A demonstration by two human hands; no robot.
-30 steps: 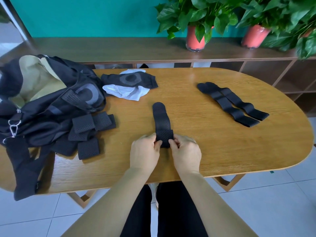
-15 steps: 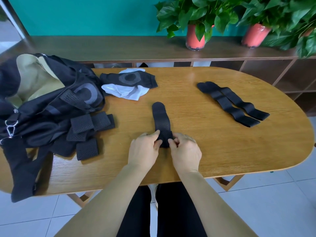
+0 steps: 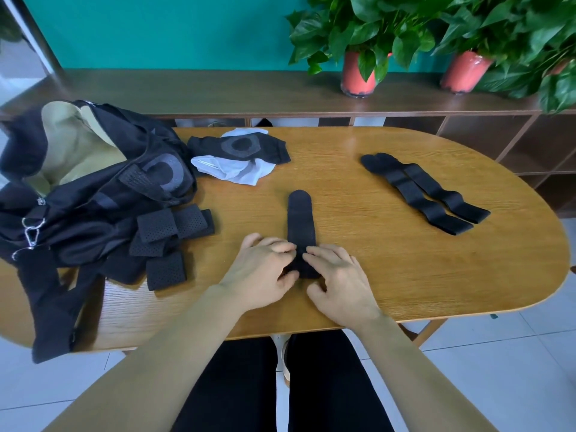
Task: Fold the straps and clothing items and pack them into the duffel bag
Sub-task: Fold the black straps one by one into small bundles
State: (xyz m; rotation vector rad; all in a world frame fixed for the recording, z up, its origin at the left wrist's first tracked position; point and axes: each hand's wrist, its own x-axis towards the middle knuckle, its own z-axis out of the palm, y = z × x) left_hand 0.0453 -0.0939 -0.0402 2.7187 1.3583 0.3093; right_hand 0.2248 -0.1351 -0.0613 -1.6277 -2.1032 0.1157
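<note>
My left hand point(image 3: 265, 272) and right hand point(image 3: 339, 285) both pinch the near end of a long black perforated strap point(image 3: 300, 219), which lies flat on the oval wooden surface point(image 3: 405, 275). Small folded black mesh pieces point(image 3: 168, 232) lie between it and the open black duffel bag point(image 3: 78, 194) on my left. Two long black elastic straps point(image 3: 420, 191) lie well apart to the right.

Lived-in room, oval wooden table point(image 3: 389, 254), potted plants point(image 3: 358, 74)

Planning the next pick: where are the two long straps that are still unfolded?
Head view: the two long straps lie side by side on the right half of the table, well right of the middle strap and apart from it.
</note>
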